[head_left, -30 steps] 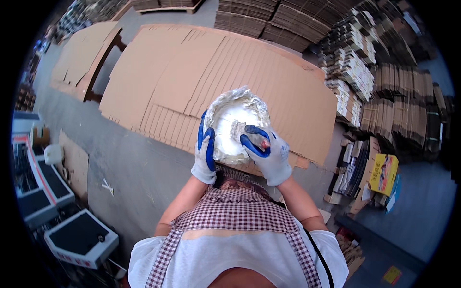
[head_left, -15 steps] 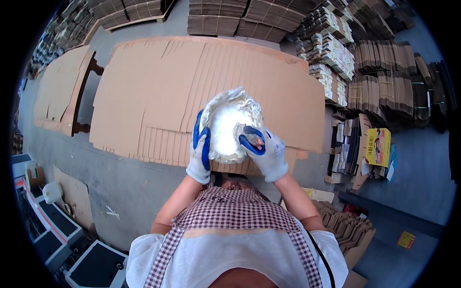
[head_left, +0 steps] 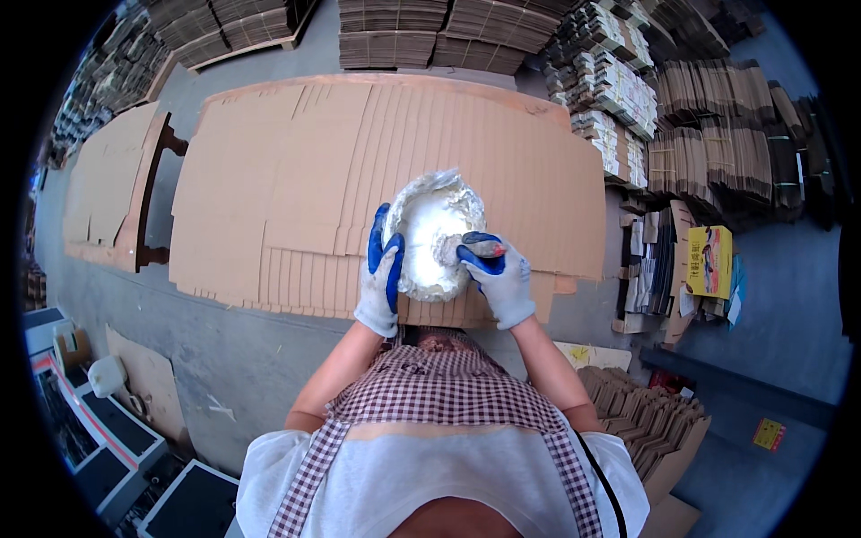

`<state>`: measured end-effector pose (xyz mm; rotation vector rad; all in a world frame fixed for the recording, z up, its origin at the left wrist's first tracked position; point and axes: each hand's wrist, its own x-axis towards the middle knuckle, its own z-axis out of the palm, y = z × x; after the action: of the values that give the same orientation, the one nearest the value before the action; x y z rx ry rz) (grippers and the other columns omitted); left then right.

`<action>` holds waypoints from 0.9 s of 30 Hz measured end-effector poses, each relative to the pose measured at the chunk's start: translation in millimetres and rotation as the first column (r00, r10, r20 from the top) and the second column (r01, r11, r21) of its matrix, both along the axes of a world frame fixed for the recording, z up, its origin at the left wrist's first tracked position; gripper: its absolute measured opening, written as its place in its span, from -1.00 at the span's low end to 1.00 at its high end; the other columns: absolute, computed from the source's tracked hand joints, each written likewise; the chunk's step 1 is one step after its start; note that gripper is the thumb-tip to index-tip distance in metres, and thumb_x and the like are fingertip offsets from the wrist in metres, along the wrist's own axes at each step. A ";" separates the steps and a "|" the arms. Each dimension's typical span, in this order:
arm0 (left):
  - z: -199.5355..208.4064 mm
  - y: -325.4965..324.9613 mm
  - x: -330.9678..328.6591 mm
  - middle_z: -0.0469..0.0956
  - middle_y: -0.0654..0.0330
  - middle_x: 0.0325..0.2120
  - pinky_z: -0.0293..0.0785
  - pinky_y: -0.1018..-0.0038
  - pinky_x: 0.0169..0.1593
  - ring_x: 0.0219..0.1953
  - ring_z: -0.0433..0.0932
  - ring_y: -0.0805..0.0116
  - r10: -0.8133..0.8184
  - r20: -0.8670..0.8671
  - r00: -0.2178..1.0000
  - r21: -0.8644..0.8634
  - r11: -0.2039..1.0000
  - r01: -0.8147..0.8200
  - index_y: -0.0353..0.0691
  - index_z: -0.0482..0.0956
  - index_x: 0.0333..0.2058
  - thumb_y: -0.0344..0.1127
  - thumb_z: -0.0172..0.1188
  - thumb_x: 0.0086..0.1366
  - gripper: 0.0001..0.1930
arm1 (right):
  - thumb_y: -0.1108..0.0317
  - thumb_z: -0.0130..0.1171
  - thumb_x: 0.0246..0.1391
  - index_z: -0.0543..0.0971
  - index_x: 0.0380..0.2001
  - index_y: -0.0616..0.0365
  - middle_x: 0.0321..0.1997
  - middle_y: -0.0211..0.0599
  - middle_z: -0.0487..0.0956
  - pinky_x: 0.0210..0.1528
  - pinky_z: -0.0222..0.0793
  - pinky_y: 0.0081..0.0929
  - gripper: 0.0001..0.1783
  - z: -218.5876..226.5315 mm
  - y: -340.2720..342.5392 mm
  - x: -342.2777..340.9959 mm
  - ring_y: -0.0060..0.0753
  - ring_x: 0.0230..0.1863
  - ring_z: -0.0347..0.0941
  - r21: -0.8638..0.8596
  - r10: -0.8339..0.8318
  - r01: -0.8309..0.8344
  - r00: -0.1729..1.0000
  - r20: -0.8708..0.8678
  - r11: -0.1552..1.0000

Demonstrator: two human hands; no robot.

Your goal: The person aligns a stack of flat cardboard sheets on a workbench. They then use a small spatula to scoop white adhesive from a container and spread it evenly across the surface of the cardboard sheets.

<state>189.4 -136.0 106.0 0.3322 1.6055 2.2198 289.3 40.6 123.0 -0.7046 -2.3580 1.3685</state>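
My left hand (head_left: pixel 382 273), in a white glove with blue coating, grips the left side of a crusted, whitish bowl (head_left: pixel 434 292). Smooth white paste (head_left: pixel 426 220) lies inside it. The bowl is held above layered cardboard sheets (head_left: pixel 314 179) on the table. In a matching glove, my right hand (head_left: pixel 499 278) is closed at the bowl's right side. Its fingers pinch what looks like a short, paste-caked brush (head_left: pixel 446 250), whose head dips into the bowl. The fingers hide most of its handle.
A second cardboard-covered table (head_left: pixel 108 184) stands at left. Bundled cardboard stacks (head_left: pixel 395 27) line the back and right. A yellow box (head_left: pixel 709 261) sits at right. Folded cardboard pieces (head_left: pixel 646 421) are by my right elbow, and dark-topped equipment (head_left: pixel 193 502) is at lower left.
My right hand has turned and shifted slightly right with the brush. The bowl has tilted a little, and my left hand still holds it.
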 end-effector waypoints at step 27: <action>-77.3 2.5 -65.3 0.31 0.07 0.31 0.26 0.37 0.38 0.32 0.31 0.30 -0.006 0.305 0.952 0.282 0.956 -0.084 -0.33 0.20 0.36 -0.14 -0.19 0.59 -0.49 | -0.03 0.22 0.27 0.59 -0.25 -0.05 -0.48 -0.61 0.56 -0.54 0.42 -0.70 -0.70 -12.8 29.1 -26.2 -0.70 -0.50 0.46 -0.919 -0.349 -0.136 0.937 0.002 -0.370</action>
<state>124.1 -133.5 28.7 0.0308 1.1363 2.4021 263.1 69.7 110.2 -0.8432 -0.0157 2.9136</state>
